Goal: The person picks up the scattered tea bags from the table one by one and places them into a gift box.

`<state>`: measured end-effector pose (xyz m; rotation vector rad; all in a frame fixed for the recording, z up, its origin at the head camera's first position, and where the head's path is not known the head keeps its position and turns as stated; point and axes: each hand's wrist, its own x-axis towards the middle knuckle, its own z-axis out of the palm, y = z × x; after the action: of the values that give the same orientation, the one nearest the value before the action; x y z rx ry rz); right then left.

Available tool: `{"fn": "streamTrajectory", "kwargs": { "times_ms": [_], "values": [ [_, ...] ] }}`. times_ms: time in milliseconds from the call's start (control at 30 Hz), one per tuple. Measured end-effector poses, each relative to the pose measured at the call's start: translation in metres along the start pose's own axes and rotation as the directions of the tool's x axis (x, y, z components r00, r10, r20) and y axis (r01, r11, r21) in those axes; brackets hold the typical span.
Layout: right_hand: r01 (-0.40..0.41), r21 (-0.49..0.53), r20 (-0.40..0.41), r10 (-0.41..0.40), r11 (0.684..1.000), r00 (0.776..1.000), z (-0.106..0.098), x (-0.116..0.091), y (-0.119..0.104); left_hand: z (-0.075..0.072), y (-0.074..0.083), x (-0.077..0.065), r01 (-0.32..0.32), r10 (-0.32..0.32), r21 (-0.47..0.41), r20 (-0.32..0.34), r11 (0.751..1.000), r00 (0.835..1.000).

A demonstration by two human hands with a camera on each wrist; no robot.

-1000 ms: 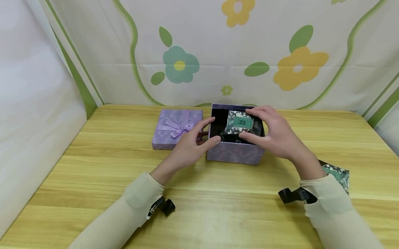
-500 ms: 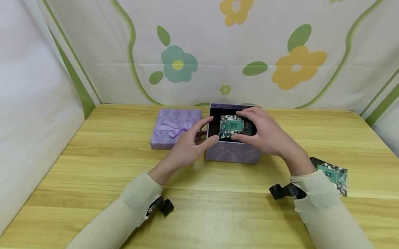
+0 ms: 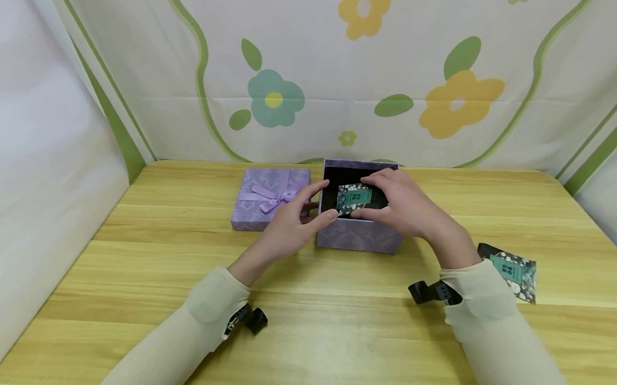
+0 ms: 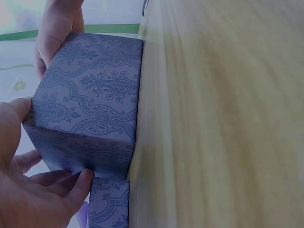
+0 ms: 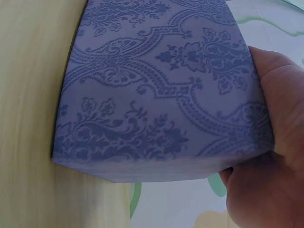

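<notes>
Right hand (image 3: 407, 206) grasps green-labelled floral packet (image 3: 354, 199) between thumb and fingers, inside damask-patterned purple gift box (image 3: 358, 237). Left hand (image 3: 288, 225) rests loosely, no closed grasp: thumb at box's eight-o'clock corner, fingers touching nine-o'clock wall. Compared with earlier, packet shifted toward eight o'clock, looks lower; lowering seems further along. Ribbon-bowed lid (image 3: 271, 200) at nine o'clock; second floral packet (image 3: 516, 276) at four

the box (image 3: 358, 236) and lid (image 3: 251, 213) are purple damask, the ribbon (image 3: 274, 199) lilac, and the packet (image 3: 355, 206) in the box dark with white florals and a green label (image 3: 358, 195).
</notes>
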<state>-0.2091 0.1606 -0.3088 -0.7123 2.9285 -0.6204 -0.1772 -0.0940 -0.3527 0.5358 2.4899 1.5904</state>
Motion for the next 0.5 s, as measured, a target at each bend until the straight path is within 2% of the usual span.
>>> {"fn": "streamTrajectory", "kwargs": {
  "times_ms": [500],
  "values": [
    [0.002,-0.033,0.005,-0.001,0.999,1.000,0.0021,-0.0004,-0.0028,0.0000,0.0006,-0.0013,-0.005,0.005,0.007,0.002,1.000,1.000]
  ]
}}
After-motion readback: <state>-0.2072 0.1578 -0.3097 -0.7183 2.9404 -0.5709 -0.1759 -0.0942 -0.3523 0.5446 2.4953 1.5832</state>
